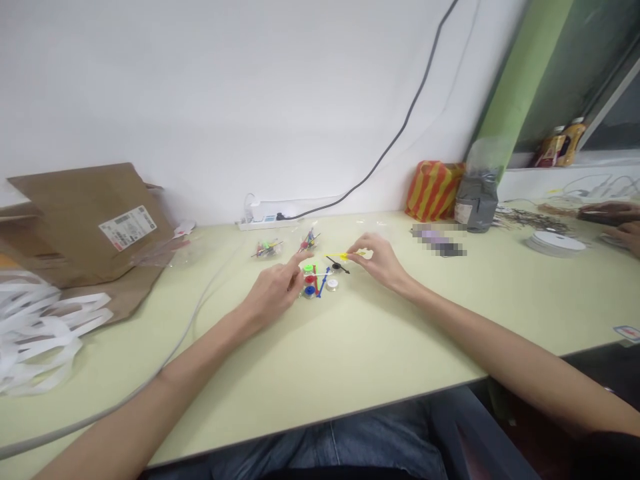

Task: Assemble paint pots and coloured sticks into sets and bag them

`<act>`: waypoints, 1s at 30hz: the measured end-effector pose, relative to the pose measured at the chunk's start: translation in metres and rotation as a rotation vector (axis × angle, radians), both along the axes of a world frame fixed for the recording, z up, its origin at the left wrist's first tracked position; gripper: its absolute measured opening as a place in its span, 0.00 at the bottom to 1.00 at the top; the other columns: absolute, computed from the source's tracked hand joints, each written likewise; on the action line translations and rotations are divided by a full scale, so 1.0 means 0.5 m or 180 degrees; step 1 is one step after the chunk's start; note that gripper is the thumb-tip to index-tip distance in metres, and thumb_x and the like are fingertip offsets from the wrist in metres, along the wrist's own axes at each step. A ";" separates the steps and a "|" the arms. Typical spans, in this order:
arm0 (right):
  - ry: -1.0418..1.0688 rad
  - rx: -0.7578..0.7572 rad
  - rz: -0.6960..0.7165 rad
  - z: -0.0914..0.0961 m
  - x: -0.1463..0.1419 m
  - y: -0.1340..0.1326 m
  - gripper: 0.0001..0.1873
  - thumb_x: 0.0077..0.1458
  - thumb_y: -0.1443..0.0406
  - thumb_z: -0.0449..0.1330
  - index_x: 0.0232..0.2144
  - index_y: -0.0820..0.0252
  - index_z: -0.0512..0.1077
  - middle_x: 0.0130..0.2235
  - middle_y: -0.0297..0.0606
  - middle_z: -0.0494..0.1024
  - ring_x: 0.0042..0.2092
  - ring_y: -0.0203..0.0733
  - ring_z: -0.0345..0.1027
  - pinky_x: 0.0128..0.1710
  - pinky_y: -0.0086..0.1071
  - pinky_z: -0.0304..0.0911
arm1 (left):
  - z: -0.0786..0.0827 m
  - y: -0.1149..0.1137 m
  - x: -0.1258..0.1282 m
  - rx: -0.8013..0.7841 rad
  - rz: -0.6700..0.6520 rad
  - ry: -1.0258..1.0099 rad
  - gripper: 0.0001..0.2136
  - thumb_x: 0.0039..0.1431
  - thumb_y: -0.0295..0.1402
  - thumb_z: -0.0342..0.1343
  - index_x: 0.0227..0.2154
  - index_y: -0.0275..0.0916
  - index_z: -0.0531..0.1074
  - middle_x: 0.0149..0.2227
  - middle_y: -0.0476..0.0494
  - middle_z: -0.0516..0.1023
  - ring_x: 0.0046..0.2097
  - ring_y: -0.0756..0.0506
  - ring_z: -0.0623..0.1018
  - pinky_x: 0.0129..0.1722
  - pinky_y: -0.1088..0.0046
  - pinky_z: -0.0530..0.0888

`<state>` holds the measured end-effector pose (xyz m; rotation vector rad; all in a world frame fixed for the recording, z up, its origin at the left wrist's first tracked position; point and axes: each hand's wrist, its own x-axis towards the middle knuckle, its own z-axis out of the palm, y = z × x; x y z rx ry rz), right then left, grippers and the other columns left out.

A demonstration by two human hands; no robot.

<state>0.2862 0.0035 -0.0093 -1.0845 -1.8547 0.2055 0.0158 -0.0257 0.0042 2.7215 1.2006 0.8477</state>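
Note:
Between thumb and fingers, my right hand (376, 261) pinches a yellow arrow-shaped spinner piece (344, 256) just above the table. My left hand (274, 288) is beside the small round pieces, index finger stretched out and the other fingers partly curled, with nothing visible in it. Close to that hand lie a green round piece (309, 269), a red one (310, 280) and a blue one (310, 291). A blue arrow (325, 281) lies right of them, near a white round piece (333, 285). A black arrow spinner (337, 266) sits below the yellow piece.
Behind my hands lie two clear bags of coloured pieces (267, 249), (310, 240). A power strip (265, 223) runs along the wall. Left stand a cardboard box (85, 220) and white strapping (35, 333). A striped bag (434, 191), a white reel (556, 244) and another person's hand (627, 233) are right.

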 end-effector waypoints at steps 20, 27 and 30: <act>-0.0135 -0.0309 -0.0513 -0.056 0.014 0.077 0.04 0.54 0.67 0.63 0.29 0.59 0.78 0.36 0.39 0.80 0.41 0.45 0.69 0.45 0.38 0.60 | -0.008 0.010 -0.001 0.0249 -0.0025 0.0142 0.15 0.69 0.32 0.44 0.52 0.41 0.72 0.33 0.45 0.72 0.36 0.45 0.73 0.38 0.70 0.68; -0.0245 -0.0185 -0.0495 -0.046 0.025 0.067 0.04 0.54 0.65 0.63 0.30 0.58 0.78 0.37 0.41 0.77 0.44 0.46 0.67 0.47 0.38 0.60 | -0.009 0.012 -0.004 0.0228 -0.0009 0.0131 0.15 0.69 0.31 0.44 0.51 0.40 0.74 0.31 0.45 0.69 0.34 0.45 0.71 0.37 0.70 0.67; -0.0665 -0.0286 -0.0427 -0.049 0.002 0.054 0.03 0.53 0.67 0.64 0.28 0.59 0.78 0.37 0.42 0.76 0.44 0.47 0.65 0.47 0.39 0.59 | -0.010 0.015 -0.005 0.0189 0.0001 0.0124 0.15 0.69 0.32 0.44 0.49 0.40 0.75 0.31 0.45 0.69 0.34 0.45 0.71 0.37 0.70 0.67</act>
